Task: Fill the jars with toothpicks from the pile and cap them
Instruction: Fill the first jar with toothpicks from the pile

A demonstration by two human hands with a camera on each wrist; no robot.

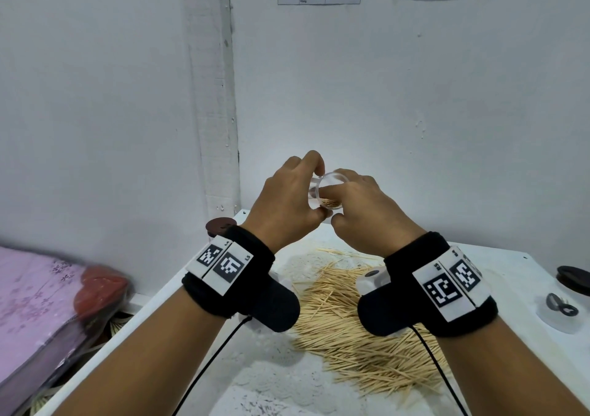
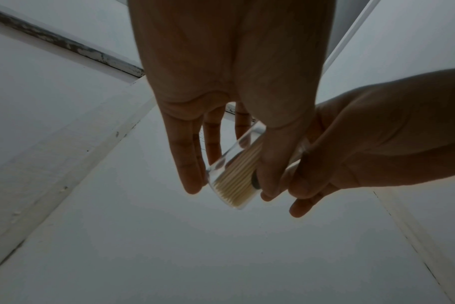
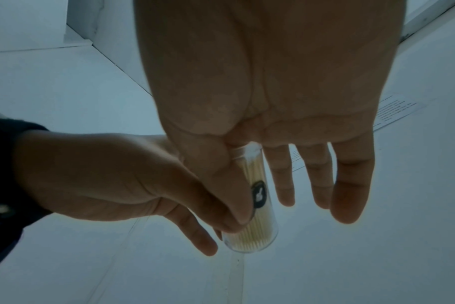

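A clear plastic jar partly filled with toothpicks is held in the air above the far end of the table, its uncapped mouth tilted toward me. My left hand grips it from the left, thumb on one side and fingers on the other. My right hand pinches it from the right, thumb on the wall beside a black label. The left wrist view shows the jar with toothpicks lying along its lower side. The loose toothpick pile lies on the table under my wrists.
A white table stands in a wall corner. A dark lid and a second clear jar lying down are at its right edge. A brown lid sits at the far left corner. Pink cloth lies left of the table.
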